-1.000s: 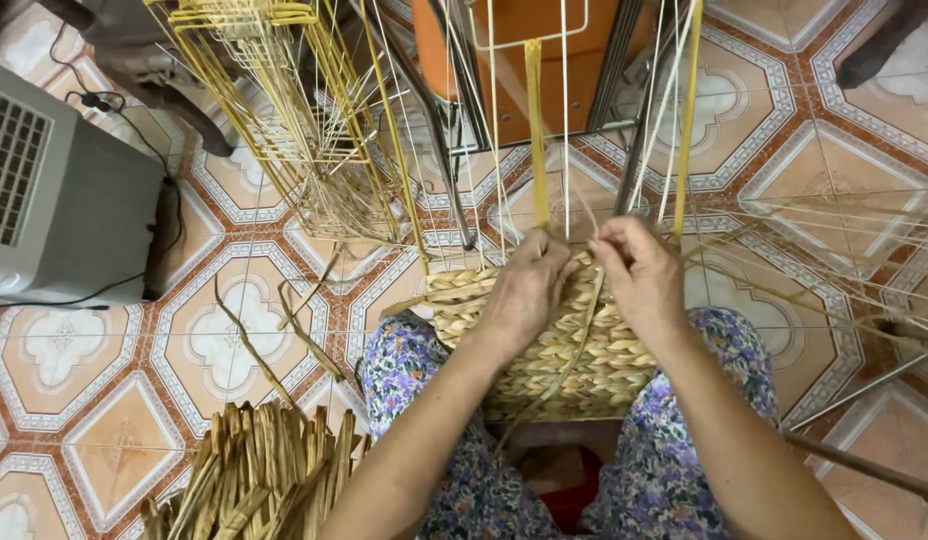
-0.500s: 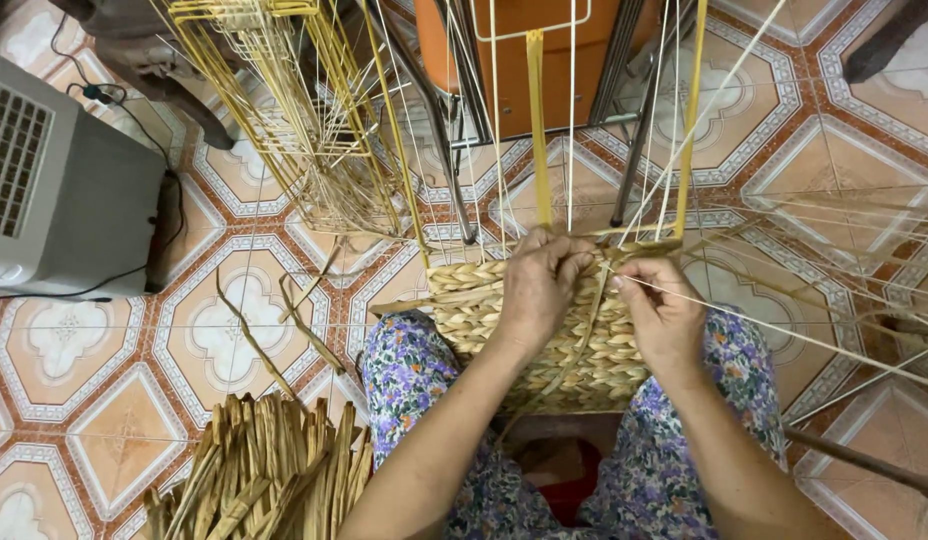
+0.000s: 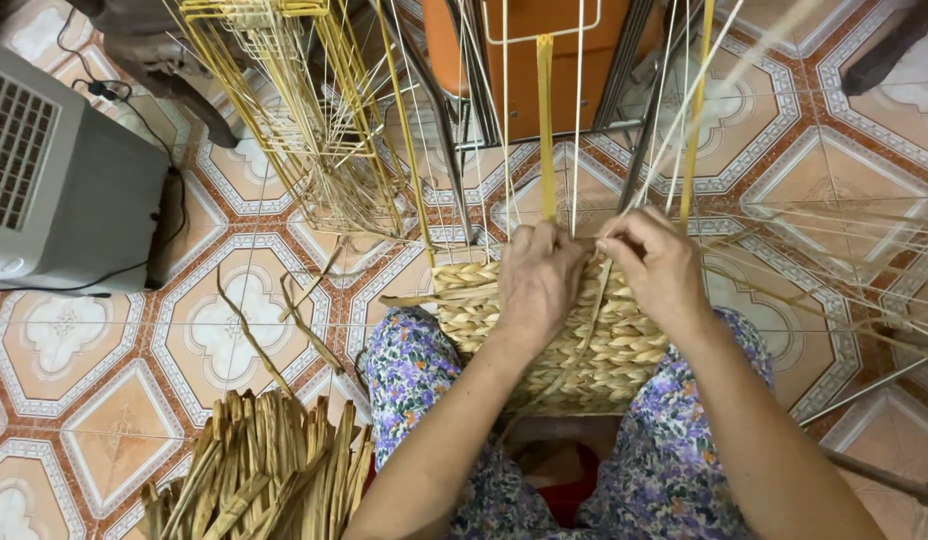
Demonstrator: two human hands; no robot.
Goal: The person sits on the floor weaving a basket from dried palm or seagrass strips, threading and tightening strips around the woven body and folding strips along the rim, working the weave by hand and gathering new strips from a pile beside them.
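Straw-coloured strands were pinched in both hands, left (image 3: 537,283) and right (image 3: 656,268), fingers closed at the woven basket's (image 3: 594,350) rim, mid-weave, the next tuck wanting a firm pull.

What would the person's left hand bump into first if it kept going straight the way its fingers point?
Probably the flat yellow strip standing upright just beyond the left hand, at the top edge of the woven basket. The thin white wire uprights stand close by too; depth is hard to judge.

Half-woven straw basket (image 3: 584,335) on the lap.
Tan braided rows, thin white uprights (image 3: 505,120) rising from its far edge.
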